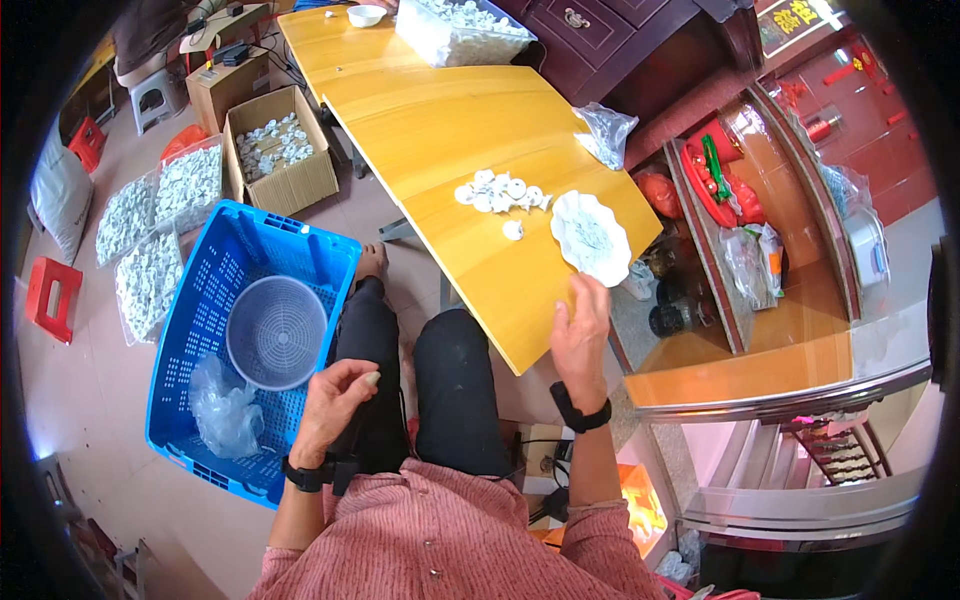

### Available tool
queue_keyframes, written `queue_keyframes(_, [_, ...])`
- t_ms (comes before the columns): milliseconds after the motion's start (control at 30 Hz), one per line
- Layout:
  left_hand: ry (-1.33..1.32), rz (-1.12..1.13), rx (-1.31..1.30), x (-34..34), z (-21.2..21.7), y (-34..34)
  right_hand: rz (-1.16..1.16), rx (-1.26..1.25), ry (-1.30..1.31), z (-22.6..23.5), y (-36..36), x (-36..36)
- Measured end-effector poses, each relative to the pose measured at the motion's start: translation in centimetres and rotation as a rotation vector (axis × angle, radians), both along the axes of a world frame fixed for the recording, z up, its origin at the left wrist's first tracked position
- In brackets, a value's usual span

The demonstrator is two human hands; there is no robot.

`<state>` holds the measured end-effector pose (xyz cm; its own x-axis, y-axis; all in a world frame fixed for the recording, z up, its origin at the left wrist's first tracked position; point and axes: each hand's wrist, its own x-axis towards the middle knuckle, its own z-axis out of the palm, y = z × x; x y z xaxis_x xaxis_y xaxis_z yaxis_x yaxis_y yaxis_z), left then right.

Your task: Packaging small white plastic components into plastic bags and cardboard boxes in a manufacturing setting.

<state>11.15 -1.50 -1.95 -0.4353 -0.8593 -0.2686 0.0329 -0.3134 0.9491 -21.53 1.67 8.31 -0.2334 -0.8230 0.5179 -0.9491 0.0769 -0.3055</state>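
Observation:
My left hand point(332, 405) is above my thigh beside the blue basket, its thumb and fingers closed in a pinch. Something small and pale shows at the fingertips, too small to name. At the near rim of a white scalloped dish point(588, 238), my right hand point(583, 330) reaches up with its fingers stretched and the thumb apart. Small whitish-grey bits lie in the dish. Left of it on the yellow tabletop point(440, 130) is a loose pile of small white round parts point(500, 190), with a single white part point(513, 230) lying nearer me.
The blue basket point(200, 300) on my left holds a grey round colander point(277, 333) and a clear plastic bag point(225, 410). Beyond stand a cardboard box point(285, 180) and trays of white parts point(150, 285). A full clear bin point(465, 40) sits on the table's far end.

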Motion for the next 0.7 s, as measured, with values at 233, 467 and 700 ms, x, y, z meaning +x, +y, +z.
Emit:
queue_keyframes(233, [0.012, 0.304, 0.019, 6.8, 0.1, -1.9, -0.123, 0.137, 0.196, -3.0, -1.3, -6.0])
queue_keyframes(467, [0.045, 0.749, -0.041, 13.5, 2.6, -1.8, -0.115, 0.152, 0.052, -3.3, -1.7, -5.0])
queue_keyframes(700, [0.082, 0.758, 0.149, 13.1, -6.0, -1.2, -0.112, 0.143, 0.020, -3.0, -1.9, -3.2])
